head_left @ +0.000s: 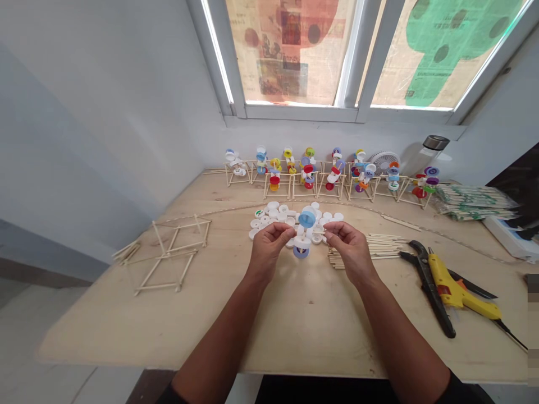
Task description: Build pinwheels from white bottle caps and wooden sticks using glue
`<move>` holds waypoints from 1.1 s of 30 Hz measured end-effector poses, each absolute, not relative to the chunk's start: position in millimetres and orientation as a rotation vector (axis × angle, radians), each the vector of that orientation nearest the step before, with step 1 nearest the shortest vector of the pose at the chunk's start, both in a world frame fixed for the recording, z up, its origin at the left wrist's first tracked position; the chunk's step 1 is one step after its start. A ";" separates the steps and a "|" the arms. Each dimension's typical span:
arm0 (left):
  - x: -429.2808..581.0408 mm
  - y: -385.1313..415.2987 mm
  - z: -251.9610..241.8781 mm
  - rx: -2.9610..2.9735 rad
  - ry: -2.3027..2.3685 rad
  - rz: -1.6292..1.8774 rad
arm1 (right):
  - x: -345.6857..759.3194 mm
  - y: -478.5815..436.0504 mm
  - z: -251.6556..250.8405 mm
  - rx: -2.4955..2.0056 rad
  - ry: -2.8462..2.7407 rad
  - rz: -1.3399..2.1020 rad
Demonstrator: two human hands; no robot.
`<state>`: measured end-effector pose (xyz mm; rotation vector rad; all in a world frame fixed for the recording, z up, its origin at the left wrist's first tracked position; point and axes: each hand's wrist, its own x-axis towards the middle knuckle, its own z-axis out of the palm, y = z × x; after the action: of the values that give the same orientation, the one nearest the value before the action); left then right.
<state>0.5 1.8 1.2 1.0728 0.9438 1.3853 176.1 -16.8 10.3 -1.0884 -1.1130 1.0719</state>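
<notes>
- A pale plywood table (pixel 295 325) was seen under a window (pixel 295 56) papered over with newsprint, with grey walls on both sides.
- The left hand (pixel 267 244) was pinched shut, thumb and fingertips pressed on one end of the cap wheel (pixel 304 235).
- The right hand (pixel 349 247) was pinched the same way on the other end, wrist raised off the table.
- The cap wheel was held level between the two hands, just above the table near its middle. A blue cap was shown on top, white ones mid-way and a bluish one below.
- Loose caps (pixel 273 216), mostly white, were spread just behind the wheel.
- Sticks (pixel 379 247) were piled flat just right of the right hand.
- A stick frame (pixel 172 252) was laid flat at the left, well apart from both hands.
- A row of models (pixel 320 174) with coloured caps was lined up on stick stands along the back wall.
- A fan (pixel 385 161) and a flask (pixel 432 151) were stood behind the row's right end.
- Black cutters (pixel 429 286) and a yellow glue gun (pixel 458 286) were laid at the right, overlapping each other.
- Packs (pixel 471 202) were stacked at the far right edge.
</notes>
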 end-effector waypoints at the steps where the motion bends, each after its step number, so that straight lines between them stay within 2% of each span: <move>1: 0.7 1.9 0.9 1.066 0.946 1.383 | 176.1 -16.8 10.6 -1.092 -1.112 1.066; 33: 4.3 -0.8 4.1 1.091 0.941 1.337 | 166.2 -21.6 11.5 -1.099 -1.042 1.065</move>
<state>4.3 -0.8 4.1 1.0911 0.9411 1.3373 166.2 -21.6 11.5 -1.0993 -1.0420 1.0652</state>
